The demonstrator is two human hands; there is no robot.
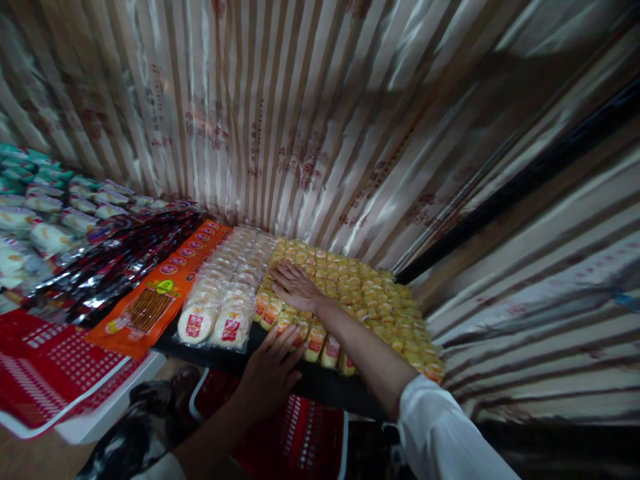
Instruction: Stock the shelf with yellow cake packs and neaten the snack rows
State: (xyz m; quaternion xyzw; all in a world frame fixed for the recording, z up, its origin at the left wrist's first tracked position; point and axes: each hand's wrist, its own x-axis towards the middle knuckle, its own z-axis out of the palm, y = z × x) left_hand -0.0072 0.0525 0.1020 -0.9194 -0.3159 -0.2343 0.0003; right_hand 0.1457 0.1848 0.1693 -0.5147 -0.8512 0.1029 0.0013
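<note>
Rows of small yellow wrapped snack packets stand closely packed on a black shelf. My right hand lies flat across the top of these packets with its fingers stretched out to the left. At the front edge of the rows, my left hand rests with fingers spread, its fingertips touching the nearest yellow packets. Just left of them are two rows of clear-wrapped white rice crackers. An orange bag of stick snacks lies beside the crackers.
Dark shiny packets and many white and green packets fill the left side. Red plastic baskets stand in front and below. Striped plastic sheeting hangs behind the shelf, and a dark pole slants down at the right.
</note>
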